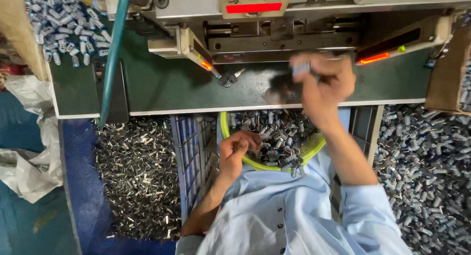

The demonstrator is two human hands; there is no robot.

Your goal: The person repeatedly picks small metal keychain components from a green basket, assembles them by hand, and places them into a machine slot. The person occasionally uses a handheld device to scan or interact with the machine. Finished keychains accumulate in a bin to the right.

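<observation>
My right hand [321,83] is raised over the green machine table [162,88], blurred by motion, with its fingers pinched on a small blue-and-silver part [300,67]. My left hand [237,149] is lower, at the rim of a yellow-green basket [314,146] on my lap. Its fingers are curled on one of the several small metal parts [277,137] that fill the basket. The grey press head [279,37] with a red light strip sits just beyond my right hand.
Left of me a blue crate [189,152] stands beside a heap of small dark metal pieces [135,171]. A large pile of silver-blue parts [427,157] lies to the right. A teal hose [114,49] hangs at the left, near a box of parts [64,24]. White plastic bags [29,157] lie far left.
</observation>
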